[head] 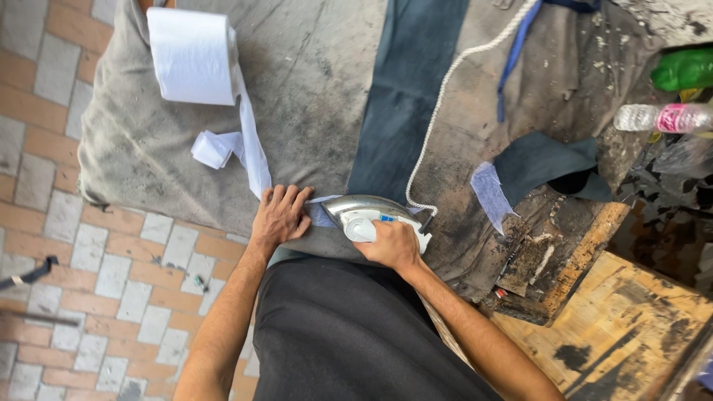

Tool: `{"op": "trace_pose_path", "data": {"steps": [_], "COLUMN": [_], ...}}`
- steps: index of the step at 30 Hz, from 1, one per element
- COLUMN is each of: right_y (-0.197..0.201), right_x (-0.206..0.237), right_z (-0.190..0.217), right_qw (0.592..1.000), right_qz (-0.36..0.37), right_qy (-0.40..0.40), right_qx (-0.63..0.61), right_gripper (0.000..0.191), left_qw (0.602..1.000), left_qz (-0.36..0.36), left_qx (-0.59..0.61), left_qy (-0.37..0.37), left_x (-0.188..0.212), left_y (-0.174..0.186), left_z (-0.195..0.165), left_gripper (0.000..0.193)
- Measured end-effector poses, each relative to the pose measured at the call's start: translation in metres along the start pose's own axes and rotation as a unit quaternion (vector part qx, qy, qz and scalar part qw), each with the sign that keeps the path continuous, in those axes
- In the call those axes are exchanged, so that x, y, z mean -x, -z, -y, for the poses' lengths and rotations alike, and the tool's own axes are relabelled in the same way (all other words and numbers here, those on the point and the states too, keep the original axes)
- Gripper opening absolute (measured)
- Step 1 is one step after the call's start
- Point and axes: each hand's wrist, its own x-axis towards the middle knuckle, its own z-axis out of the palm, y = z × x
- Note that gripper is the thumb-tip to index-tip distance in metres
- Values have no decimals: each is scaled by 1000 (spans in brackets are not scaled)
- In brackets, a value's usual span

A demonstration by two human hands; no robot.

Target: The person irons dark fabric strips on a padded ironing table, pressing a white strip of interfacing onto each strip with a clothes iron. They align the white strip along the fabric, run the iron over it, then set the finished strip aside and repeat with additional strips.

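Grey, stained padding covers the work table [148, 148], which stands on a floor of orange and pale tiles [89, 275]. Your right hand [390, 243] is closed around the white handle of a clothes iron [364, 212], fingers wrapped over the grip. That iron sits at the near edge of the table, just in front of your body. Its long axis runs roughly left to right across the view, with the polished metal nose pointing left toward your other hand and the heel toward the right, where a white braided cord [438, 104] leaves it and climbs to the far edge of the table.

Your left hand [281, 215] lies flat and open, fingers spread and pointing away from you, pressing down a small pale patch of fabric [321, 214] just beside the iron's nose. A long dark strip of cloth [405, 89] runs away from the iron toward the far side. To the left stands a roll of white tape [191, 56] with a loose tail hanging toward your left hand. At the right edge lie a clear bottle [665, 117] and a green bottle [683, 69].
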Motion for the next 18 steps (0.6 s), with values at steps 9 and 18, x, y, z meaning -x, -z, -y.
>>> {"op": "trace_pose_path", "data": {"steps": [9,18], "right_y": [5,2], "right_x": [4,9], "right_z": [-4,-9], "right_qw": [1000,999], "right_qz": [-7,-45], "right_qy": [-7,22], "right_qx": [-27,-18], "right_gripper": [36,40], "left_qw": [986,937], "left_qz": [150,195], "left_qx": [28,289], "left_qy": [72,16], "left_x": [-17,-29], "left_y": [13,48], "left_z": [-15,-21], "left_gripper": [33,25]}}
